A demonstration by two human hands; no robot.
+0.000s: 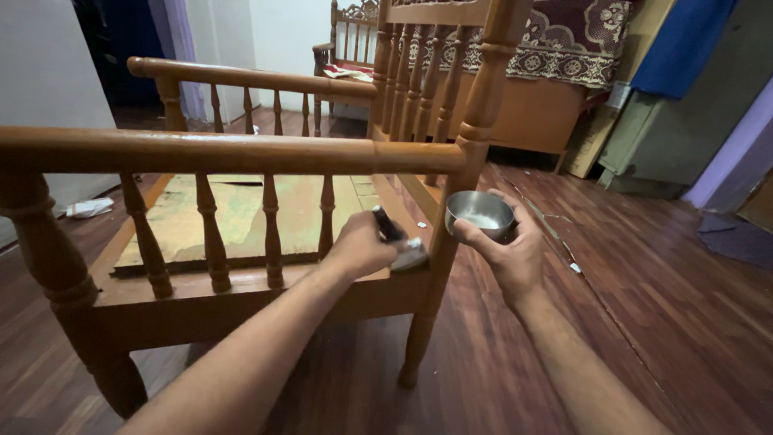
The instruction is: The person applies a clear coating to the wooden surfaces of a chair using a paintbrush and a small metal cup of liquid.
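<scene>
A brush (pixel 400 240) with a dark handle is gripped in the left hand (pixel 360 246) at the centre of the frame, its fingers closed round the handle, and its pale bristles are pressed against the lower part of the corner post (pixel 451 234) of a wooden chair frame (pixel 233 151). Just right of the post, a small steel bowl (pixel 480 213) is held in the right hand (pixel 507 254), the fingers curled under and round its rim; a pale liquid or paste is seen inside, though its kind cannot be told. The frame fills the left and centre of the picture, with turned spindles (pixel 271 234) under a long top rail and a flat board (pixel 241 217) lying where the seat would be. A second chair (pixel 346 40) and a patterned cloth (pixel 572 40) are seen at the upper right, and a dark plank floor (pixel 644 306) lies below. The step in hand is judged to be the coating of the post near its joint with the side rail. For the next stroke, the brush would probably need to be reloaded from the bowl, which must be kept level and close, and the bristles drawn along the grain without drips onto the floor.
</scene>
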